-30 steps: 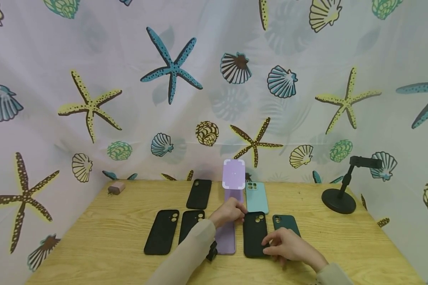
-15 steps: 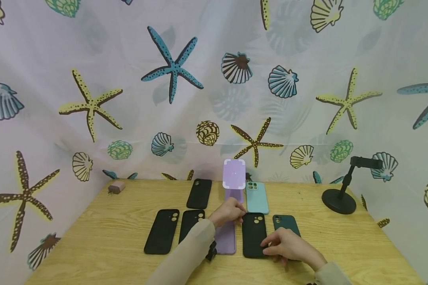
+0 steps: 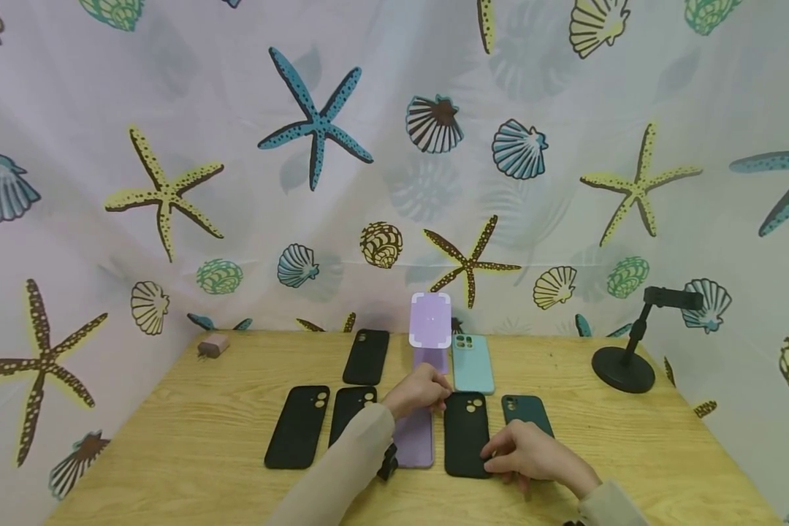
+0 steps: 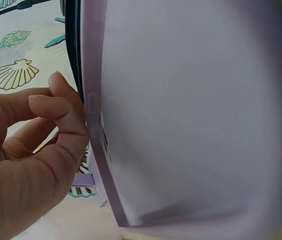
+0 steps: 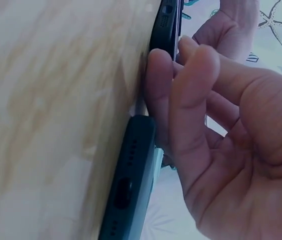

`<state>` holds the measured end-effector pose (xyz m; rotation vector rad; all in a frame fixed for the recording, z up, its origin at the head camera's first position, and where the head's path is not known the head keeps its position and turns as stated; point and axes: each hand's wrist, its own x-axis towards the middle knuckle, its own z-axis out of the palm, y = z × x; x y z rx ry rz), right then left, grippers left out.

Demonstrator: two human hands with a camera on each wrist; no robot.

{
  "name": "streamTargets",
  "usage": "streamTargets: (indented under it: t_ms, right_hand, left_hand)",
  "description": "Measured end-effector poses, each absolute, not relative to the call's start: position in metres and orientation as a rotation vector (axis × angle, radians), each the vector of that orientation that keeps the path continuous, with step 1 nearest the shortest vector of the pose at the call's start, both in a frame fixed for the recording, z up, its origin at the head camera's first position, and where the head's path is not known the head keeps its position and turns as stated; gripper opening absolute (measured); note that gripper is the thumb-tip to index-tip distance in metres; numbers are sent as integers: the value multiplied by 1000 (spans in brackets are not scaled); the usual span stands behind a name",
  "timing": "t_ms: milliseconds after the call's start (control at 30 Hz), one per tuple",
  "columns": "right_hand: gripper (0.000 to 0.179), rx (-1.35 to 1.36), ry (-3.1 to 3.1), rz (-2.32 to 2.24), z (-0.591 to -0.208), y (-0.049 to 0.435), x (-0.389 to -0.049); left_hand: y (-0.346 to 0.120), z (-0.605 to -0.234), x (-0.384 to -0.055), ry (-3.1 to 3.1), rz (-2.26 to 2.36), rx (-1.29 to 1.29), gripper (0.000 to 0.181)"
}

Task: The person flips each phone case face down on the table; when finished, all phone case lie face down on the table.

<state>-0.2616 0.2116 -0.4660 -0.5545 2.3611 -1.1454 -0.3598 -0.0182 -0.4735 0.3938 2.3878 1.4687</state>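
Observation:
A black phone case [image 3: 465, 438] lies face down on the table between both hands. My left hand [image 3: 421, 389] touches its upper left corner with bent fingers. At its lower right edge are the thumb and fingertips of my right hand [image 3: 529, 453]. Partly under the right hand lies a dark teal phone case [image 3: 527, 410]; its end, with a port cutout, shows in the right wrist view. A purple phone case [image 3: 416, 442] lies beneath the left forearm and fills much of the left wrist view. The left sleeve partly covers another black case [image 3: 351, 408].
Further left lies a black case [image 3: 298, 427], with another black case [image 3: 366, 358] behind. A light blue case [image 3: 473, 365] lies by a purple stand [image 3: 430, 320]. A pink charger [image 3: 213, 345] and black stand [image 3: 624, 369] are on the wooden table [image 3: 184, 424] before a patterned curtain.
The black phone case between the hands has slid slightly left and toward the near edge, its lower edge turning straighter. Both hands have stayed nearly in place.

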Motion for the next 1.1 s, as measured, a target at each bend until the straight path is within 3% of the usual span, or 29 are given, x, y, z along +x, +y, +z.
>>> streamTargets:
  t_ms: [467, 1100]
  right_hand:
    - [21, -633, 2413, -1202, -458, 242, -264]
    - [38, -660, 2497, -1127, -459, 298, -252]
  left_hand:
    - [-1, -459, -350, 2509, 1509, 461, 19]
    - [48, -460, -338, 2441, 1505, 527, 19]
